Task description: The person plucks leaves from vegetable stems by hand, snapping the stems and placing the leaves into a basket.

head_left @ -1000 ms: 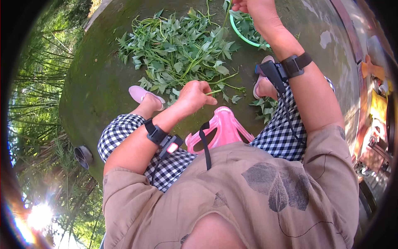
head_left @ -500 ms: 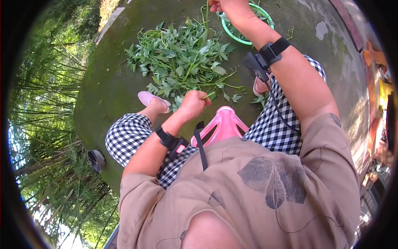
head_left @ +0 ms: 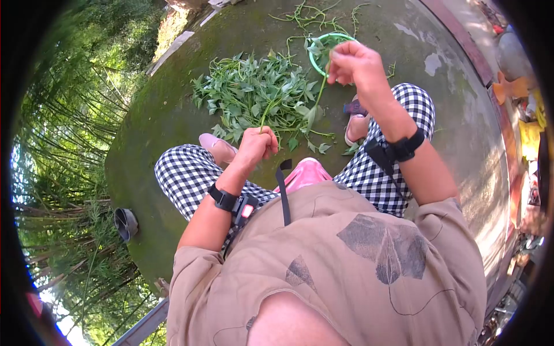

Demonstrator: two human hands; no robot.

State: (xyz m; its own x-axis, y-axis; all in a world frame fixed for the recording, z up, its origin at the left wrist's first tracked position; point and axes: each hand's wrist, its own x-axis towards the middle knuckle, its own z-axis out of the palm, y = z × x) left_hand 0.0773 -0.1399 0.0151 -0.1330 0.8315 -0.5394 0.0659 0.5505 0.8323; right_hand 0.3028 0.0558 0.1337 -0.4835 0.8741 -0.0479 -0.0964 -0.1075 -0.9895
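Note:
A heap of green leafy stems [head_left: 254,92] lies on the mossy ground in front of me. My left hand [head_left: 257,144], at the heap's near edge, is closed on a green stem [head_left: 265,118] that points up toward the leaves. To the right, my right hand [head_left: 352,62] is raised in front of the green-rimmed basket [head_left: 314,62]. Its fingers pinch a thin stalk [head_left: 321,92] that hangs down with a leaf at its lower end. Leaves show inside the basket, partly hidden by the hand.
Bare thin stems [head_left: 314,17] lie scattered beyond the basket. A pink plastic seat [head_left: 309,172] shows between my knees. On the left a dark pot [head_left: 126,224] stands by the plants. Assorted objects line the right edge.
My right hand has come down and nearer from the top of the view, with a stalk now visible below it. My left hand has shifted slightly left. The view has tilted, showing more ground beyond the basket.

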